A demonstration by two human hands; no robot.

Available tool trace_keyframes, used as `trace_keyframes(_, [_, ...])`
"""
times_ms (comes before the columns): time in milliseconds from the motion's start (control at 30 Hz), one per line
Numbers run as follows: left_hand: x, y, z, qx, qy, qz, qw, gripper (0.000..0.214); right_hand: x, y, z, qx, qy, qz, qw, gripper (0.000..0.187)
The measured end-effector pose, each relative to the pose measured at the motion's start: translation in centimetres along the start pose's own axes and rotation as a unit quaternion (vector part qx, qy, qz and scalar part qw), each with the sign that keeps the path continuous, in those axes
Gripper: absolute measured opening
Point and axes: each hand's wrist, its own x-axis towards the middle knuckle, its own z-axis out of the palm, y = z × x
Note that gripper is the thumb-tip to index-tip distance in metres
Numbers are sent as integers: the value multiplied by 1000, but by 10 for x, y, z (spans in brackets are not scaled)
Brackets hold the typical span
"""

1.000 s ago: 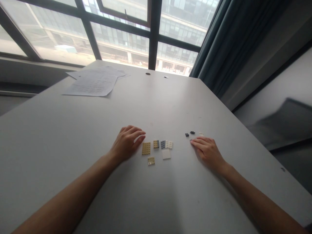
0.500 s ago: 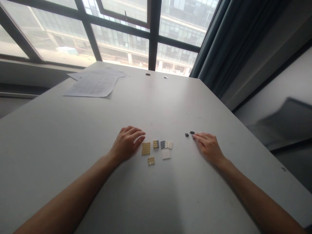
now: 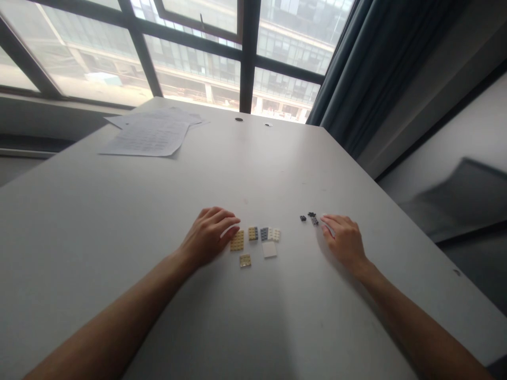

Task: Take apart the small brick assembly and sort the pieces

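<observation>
On the white table (image 3: 253, 169), the small building pieces lie far from the far edge, between the left edge and the right edge. The left hand (image 3: 212, 232) has its fingers close together and bent, with the thumb apart from them. This thumb covers a corner of the large tan plate (image 3: 237, 242); I cannot tell if it presses. Just beside are the tan-and-grey brick (image 3: 252, 234), the grey piece (image 3: 264, 234), the white studded piece (image 3: 274, 234), the smooth white tile (image 3: 269, 250) and the small tan plate (image 3: 245, 260). The right hand (image 3: 343, 237), toward the right edge, keeps thumb and fingers parted, beside the dark pieces (image 3: 314, 219). Papers (image 3: 150, 134) lie near the far left corner.
</observation>
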Motion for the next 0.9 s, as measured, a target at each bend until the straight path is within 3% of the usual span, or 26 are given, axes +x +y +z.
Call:
trace_keyframes(200, [1, -1, 1, -3, 3, -5, 1000, 25, -3, 15, 13, -16, -8, -12, 1000, 24])
trace_keyframes(767, [1, -1, 0, 6, -1, 0, 1000, 23, -4, 9, 10, 9, -16, -13, 1000, 25])
trace_keyframes(900, [2, 3, 0, 15, 8, 18, 1000, 22, -5, -7, 4, 40, -13, -26, 999, 28])
